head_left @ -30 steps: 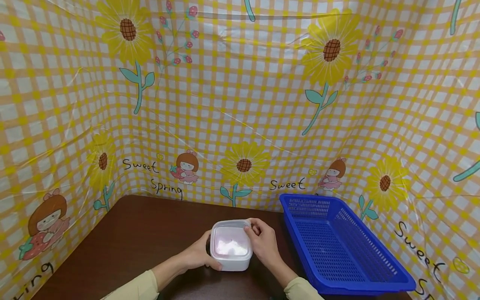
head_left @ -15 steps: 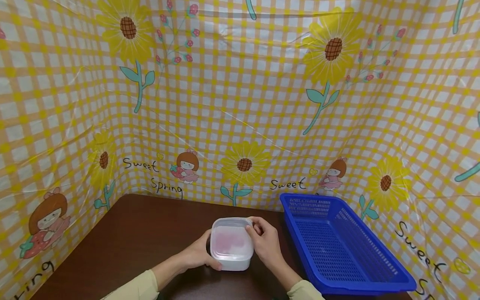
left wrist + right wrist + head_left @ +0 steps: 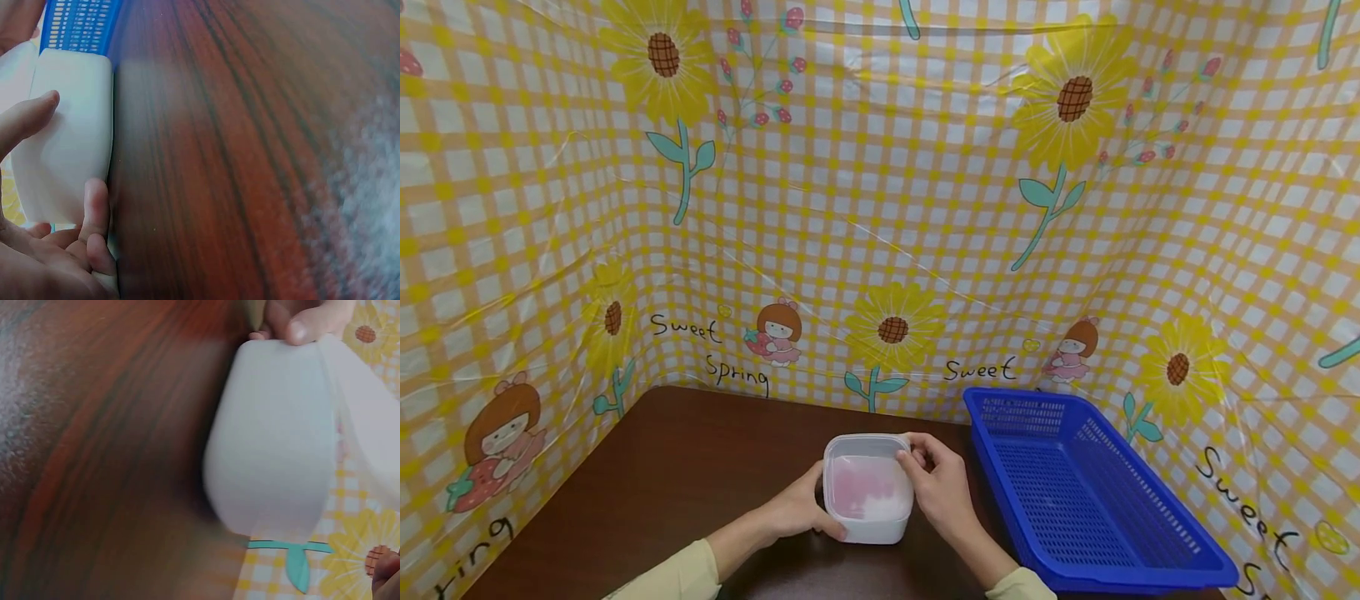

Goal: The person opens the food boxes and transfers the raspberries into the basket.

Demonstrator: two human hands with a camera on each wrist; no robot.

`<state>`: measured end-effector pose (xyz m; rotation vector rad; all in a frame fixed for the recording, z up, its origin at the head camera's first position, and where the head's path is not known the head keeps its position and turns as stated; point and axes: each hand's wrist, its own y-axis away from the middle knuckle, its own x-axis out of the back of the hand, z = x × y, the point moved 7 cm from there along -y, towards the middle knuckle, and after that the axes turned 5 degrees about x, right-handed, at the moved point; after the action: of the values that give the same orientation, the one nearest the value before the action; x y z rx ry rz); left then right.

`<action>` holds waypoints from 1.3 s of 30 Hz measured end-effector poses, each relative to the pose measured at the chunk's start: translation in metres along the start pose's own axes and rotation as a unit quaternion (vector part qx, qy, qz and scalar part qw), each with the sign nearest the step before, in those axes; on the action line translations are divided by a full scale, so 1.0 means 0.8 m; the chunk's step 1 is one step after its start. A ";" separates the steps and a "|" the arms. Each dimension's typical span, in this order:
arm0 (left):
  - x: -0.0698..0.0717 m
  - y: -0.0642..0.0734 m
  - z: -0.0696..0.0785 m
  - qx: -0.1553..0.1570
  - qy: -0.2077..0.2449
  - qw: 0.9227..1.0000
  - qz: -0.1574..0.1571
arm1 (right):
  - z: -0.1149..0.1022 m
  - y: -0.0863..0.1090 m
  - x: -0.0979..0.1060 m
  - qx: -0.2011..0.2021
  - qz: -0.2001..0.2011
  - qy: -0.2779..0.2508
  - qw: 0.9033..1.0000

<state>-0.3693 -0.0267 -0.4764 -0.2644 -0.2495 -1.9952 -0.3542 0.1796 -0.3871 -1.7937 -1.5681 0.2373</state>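
Note:
A white, square-cornered food container (image 3: 874,532) stands on the table with a translucent lid (image 3: 868,487) on top and something pink showing through it. My left hand (image 3: 795,507) grips the container's left side, thumb along the near wall; the left wrist view shows its fingers around the white wall (image 3: 72,131). My right hand (image 3: 942,482) pinches the lid at its far right corner. In the right wrist view the lid (image 3: 375,425) slants away from the container's rim, leaving a gap on that side. Only a bit of the right hand (image 3: 389,578) shows there.
A blue perforated plastic basket (image 3: 1063,575) stands close to the right of my right hand. The dark brown table (image 3: 722,450) extends left and behind the container. A checked, sunflower-printed cloth (image 3: 820,208) walls the back and both sides.
My right hand has moved slightly right, and the lid's right side has come up with it. The glare on the lid has faded. My left hand keeps its grip on the container.

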 end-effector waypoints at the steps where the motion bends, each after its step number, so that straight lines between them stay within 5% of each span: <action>1: 0.000 0.000 0.000 0.002 0.005 1.000 -0.002 | -0.001 -0.001 0.001 0.002 -0.003 -0.004 1.000; 16: -0.006 0.003 0.002 0.008 -0.005 1.000 0.007 | -0.011 -0.031 0.019 -0.072 -0.112 -0.010 0.991; 25: -0.004 -0.002 0.002 0.013 -0.006 1.000 -0.012 | -0.008 -0.059 0.016 -0.046 -0.121 0.005 0.992; 39: 0.000 -0.005 0.002 0.024 -0.001 0.998 -0.051 | 0.035 -0.082 -0.011 -0.039 -0.117 0.056 0.991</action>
<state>-0.3731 -0.0244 -0.4748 -0.2285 -0.3170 -2.0868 -0.4237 0.1819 -0.3689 -1.6316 -1.7087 -0.0355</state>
